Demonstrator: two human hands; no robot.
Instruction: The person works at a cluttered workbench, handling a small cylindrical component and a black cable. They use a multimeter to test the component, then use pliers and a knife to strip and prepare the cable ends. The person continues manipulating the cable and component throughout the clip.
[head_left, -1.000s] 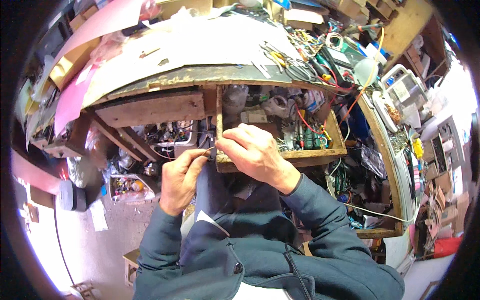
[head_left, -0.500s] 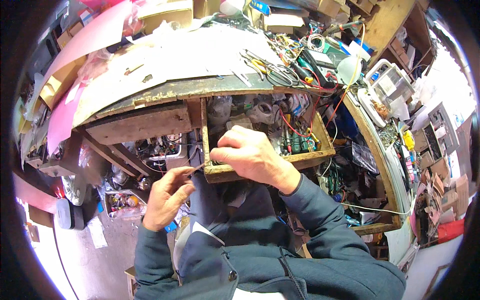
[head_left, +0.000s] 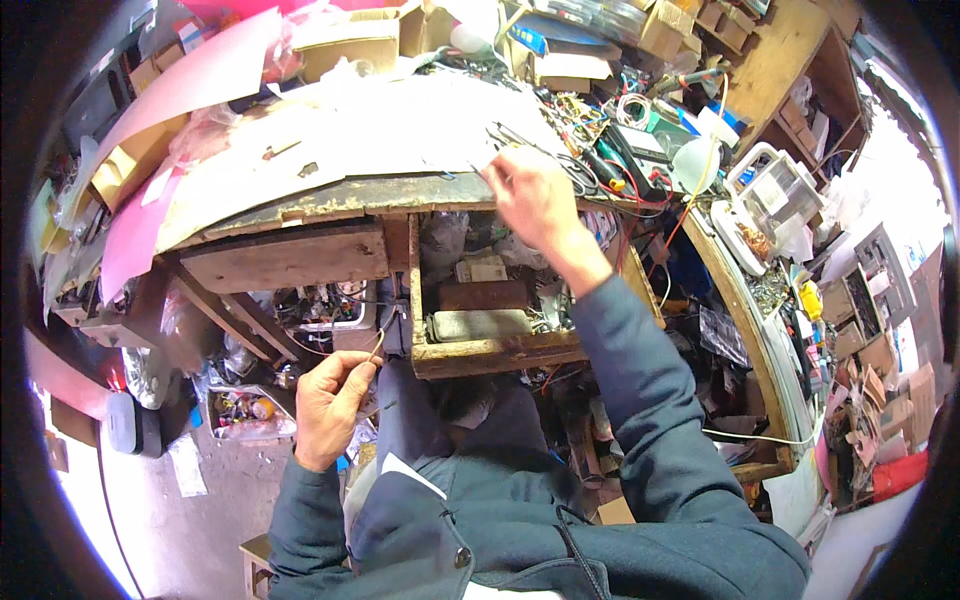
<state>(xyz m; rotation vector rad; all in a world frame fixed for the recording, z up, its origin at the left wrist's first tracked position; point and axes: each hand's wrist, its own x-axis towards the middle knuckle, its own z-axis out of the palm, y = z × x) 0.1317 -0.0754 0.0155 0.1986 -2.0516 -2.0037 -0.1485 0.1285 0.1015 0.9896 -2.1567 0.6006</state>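
Note:
My left hand (head_left: pixel 333 408), low beside the drawer's left corner, pinches a thin tan wire (head_left: pixel 380 341) between thumb and forefinger. The wire sticks up past the fingertips. My right hand (head_left: pixel 532 200) reaches over the drawer to the bench's front edge. Its fingers are drawn together above the white sheet (head_left: pixel 380 130), close to a bundle of dark cables (head_left: pixel 560 158). Whatever lies in those fingers is too small or blurred to name. Below the right forearm, the open wooden drawer (head_left: pixel 500 355) holds a pale oblong case (head_left: pixel 482 325), a brown block (head_left: pixel 483 295) and plastic bags.
Screwdrivers, a meter (head_left: pixel 640 143) and tangled leads crowd the bench's right side. Pink sheets (head_left: pixel 150 215) hang over its left edge. A white tray of parts (head_left: pixel 250 427) stands low at left. Cardboard boxes (head_left: pixel 350 50) line the back.
My right hand has lifted away from the drawer's front and moved forward to the bench edge. My left hand has shifted slightly, and the tan wire now shows clearly in its fingertips.

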